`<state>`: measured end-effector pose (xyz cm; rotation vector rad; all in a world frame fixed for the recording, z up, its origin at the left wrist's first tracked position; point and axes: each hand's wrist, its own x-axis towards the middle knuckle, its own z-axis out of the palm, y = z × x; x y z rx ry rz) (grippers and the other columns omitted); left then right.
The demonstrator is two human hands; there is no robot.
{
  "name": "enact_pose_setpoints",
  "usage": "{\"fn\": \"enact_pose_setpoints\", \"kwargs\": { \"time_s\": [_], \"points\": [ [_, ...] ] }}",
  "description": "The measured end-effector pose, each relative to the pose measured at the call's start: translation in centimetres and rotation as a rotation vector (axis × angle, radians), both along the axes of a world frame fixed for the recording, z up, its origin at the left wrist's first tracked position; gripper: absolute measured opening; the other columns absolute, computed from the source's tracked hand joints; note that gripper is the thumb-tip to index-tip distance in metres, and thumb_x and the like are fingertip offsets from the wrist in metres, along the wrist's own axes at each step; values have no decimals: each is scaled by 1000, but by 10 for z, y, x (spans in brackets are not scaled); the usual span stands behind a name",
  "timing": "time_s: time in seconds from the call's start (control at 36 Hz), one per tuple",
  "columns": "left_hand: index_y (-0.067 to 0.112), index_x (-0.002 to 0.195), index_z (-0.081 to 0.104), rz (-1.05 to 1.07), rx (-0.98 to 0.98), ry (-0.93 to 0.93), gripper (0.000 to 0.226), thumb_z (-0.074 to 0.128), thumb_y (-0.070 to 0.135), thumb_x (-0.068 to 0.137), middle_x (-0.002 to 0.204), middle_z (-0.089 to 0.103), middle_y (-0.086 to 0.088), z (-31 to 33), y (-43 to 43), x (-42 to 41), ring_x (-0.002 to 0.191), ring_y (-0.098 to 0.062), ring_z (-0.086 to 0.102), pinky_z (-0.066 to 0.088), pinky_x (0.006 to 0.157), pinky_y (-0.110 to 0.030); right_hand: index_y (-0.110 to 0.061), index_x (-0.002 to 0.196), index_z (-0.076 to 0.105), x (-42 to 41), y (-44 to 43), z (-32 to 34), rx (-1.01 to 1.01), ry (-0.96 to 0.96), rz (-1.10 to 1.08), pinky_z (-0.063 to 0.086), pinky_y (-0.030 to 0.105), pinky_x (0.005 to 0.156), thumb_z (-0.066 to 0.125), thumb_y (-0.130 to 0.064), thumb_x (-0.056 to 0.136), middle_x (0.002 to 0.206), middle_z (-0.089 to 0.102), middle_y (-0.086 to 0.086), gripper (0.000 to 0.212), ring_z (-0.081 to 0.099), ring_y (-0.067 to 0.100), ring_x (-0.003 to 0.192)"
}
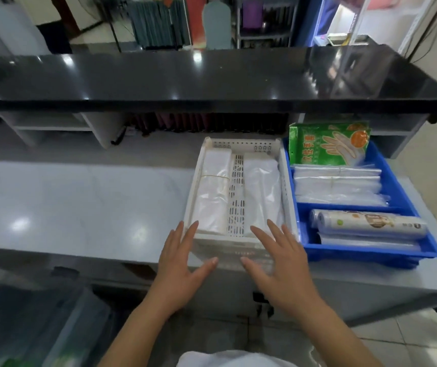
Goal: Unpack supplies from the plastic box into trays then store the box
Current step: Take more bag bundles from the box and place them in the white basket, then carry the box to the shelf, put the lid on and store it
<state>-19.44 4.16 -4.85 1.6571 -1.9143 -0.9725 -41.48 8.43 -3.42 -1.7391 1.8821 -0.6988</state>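
Observation:
A white perforated tray sits on the grey counter, holding two bundles of white plastic bags on either side of a slotted divider. To its right stands a blue tray with a green glove packet, stacked clear bags and rolls of film. My left hand and my right hand hover flat, fingers spread, at the white tray's near edge, holding nothing. A clear plastic box is blurred at the lower left, below the counter.
A glossy black raised ledge runs across the back, with white shelf cubbies beneath it. The grey counter stretches left of the trays. Tiled floor shows at the lower right.

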Motion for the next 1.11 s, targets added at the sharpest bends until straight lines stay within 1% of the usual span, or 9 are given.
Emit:
{"fn": "enact_pose_setpoints", "kwargs": {
  "time_s": [0.22,0.36,0.47,0.64,0.75,0.83,0.89,1.0,1.11],
  "points": [
    [60,147,7,122,6,92,84,60,66,83,160,-10,28,1,46,97,148,-2,-10,12,122,-44,-46,147,31,108,13,15,18,-6,166,13,46,122,53,-60,89,162,15,-12,64,2,11,151],
    [50,151,14,415,42,101,84,62,61,84,163,-3,18,-17,110,204,151,-8,-3,14,122,-43,-50,147,28,204,33,-1,129,32,401,12,46,122,49,-68,85,161,12,-17,68,2,9,150],
    [47,152,17,673,116,122,87,68,57,82,164,6,13,-43,176,281,150,-10,5,16,121,-39,-47,146,31,281,48,-19,224,69,620,16,42,121,56,-63,86,162,17,-12,67,8,11,150],
    [34,153,24,1001,201,192,86,73,44,83,162,20,6,-75,267,350,148,-14,18,22,119,-36,-44,149,28,376,63,-37,343,163,929,16,42,121,50,-66,87,163,13,-12,70,7,11,150],
    [39,151,24,1165,284,337,82,70,48,84,161,23,9,-89,303,378,146,-13,24,27,116,-36,-41,149,30,414,56,-47,347,216,1003,20,42,120,51,-65,87,162,19,-8,70,13,14,150],
    [43,150,26,1299,376,496,78,70,45,86,158,29,9,-97,311,402,141,-16,32,34,101,-31,-35,150,33,442,37,-65,374,314,1056,25,45,118,54,-62,87,161,25,-2,71,20,17,149],
    [43,150,29,1356,410,605,74,70,43,87,158,31,5,-102,312,415,140,-19,35,36,97,-32,-31,150,35,456,23,-77,390,366,1095,27,45,117,56,-61,87,160,29,1,73,24,18,147],
    [41,145,39,1441,430,740,67,71,38,87,153,38,-2,-114,308,452,129,-18,43,35,98,-35,-28,148,40,497,-16,-110,402,393,1105,27,44,117,59,-56,87,157,35,3,70,27,20,146],
    [35,149,36,1492,499,803,68,68,33,89,155,36,-4,-131,289,488,141,-24,35,31,111,-42,-25,149,37,535,-64,-142,453,416,1018,30,49,114,62,-52,87,159,31,6,73,27,25,146]
  ]
}}
